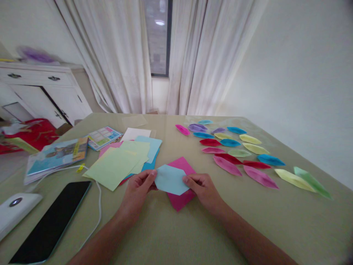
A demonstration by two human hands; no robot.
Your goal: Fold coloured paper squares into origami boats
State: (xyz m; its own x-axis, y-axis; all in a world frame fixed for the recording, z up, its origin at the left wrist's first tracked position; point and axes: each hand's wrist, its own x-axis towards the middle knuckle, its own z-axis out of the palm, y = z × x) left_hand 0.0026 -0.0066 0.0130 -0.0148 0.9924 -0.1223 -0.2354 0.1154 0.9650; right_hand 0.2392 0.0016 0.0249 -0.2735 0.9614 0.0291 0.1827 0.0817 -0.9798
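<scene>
A light blue sheet of folded paper (pixel 170 179), six-sided in outline, is held up between my two hands. My left hand (pixel 142 187) pinches its left end between thumb and fingers. At the opposite end my right hand (pixel 202 187) grips it the same way. Beneath it on the table lies a square of magenta paper (pixel 178 201), turned with a corner toward me and partly covered. To the left is a loose pile of coloured paper sheets (pixel 114 165), pale green uppermost, with blue, white and pink edges showing.
Several folded paper boats (pixel 228 163) in many colours lie in rows across the right of the table (pixel 248 228). On the left are a black phone (pixel 55 221), a white device (pixel 19 209), a white cable (pixel 99 206) and booklets (pixel 59 156). Curtains (pixel 118 55) hang behind.
</scene>
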